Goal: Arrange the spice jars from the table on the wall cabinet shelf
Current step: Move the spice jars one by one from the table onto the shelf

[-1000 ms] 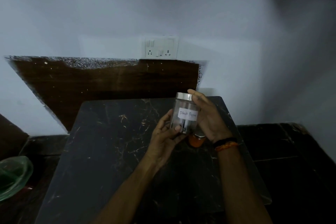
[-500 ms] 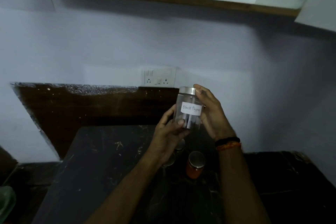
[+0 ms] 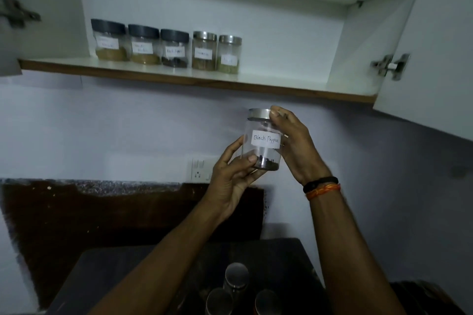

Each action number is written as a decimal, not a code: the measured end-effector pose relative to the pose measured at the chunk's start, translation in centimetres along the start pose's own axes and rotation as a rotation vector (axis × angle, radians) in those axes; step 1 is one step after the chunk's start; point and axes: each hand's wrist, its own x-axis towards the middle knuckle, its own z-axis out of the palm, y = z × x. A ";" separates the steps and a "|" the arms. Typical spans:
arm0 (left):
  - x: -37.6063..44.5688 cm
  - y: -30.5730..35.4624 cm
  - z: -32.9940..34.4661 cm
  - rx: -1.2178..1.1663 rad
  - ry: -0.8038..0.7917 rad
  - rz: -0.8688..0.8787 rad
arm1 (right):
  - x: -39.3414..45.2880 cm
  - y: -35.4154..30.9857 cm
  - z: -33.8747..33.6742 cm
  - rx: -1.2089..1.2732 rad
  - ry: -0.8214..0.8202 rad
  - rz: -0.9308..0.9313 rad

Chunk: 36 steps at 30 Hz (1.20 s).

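I am holding the pepper jar (image 3: 263, 140) upright below the shelf (image 3: 281, 84): left hand (image 3: 230, 179) is cupping its base, right hand (image 3: 294, 145) is closing around its side and lid.

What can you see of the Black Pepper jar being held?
The Black Pepper jar is clear, glass or plastic, with a silver metal lid and a white handwritten label. Nearly empty, dark peppercorns at the bottom. Roughly upright, held in the air below the shelf: left hand grips its lower side, right hand its lid and side.
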 end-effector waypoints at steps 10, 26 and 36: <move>5.2 5.6 3.7 0.071 -0.108 0.119 | 4.9 -7.2 0.1 -0.171 -0.045 -0.148; 9.5 9.7 5.5 0.250 -0.247 0.104 | 9.6 -10.5 -2.5 -0.241 -0.057 -0.238; 13.8 12.3 4.4 1.573 -0.209 0.624 | 14.2 -12.0 -4.6 -0.162 0.083 -0.334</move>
